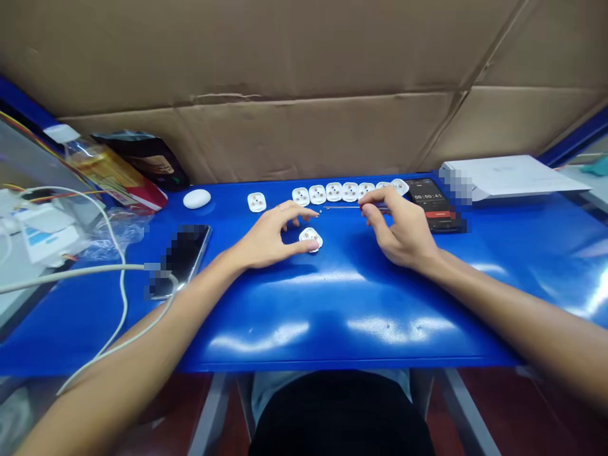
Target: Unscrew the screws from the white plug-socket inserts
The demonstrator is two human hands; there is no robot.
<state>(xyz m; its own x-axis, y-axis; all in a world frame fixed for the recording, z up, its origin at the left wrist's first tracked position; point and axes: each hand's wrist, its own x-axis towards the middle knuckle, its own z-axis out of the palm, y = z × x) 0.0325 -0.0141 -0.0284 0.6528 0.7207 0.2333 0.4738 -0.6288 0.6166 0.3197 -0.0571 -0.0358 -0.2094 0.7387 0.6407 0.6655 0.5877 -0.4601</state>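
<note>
Gripping a screwdriver (354,207), right hand (401,231) closed; left hand (268,237) open, touching a white plug base (310,239).

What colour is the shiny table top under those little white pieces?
The table top is bright blue, seen best in the head view.

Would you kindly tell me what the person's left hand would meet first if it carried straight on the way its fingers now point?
Probably the thin metal shaft of the screwdriver in the right hand, just past the left hand's fingertips, though depth is unclear.
</note>
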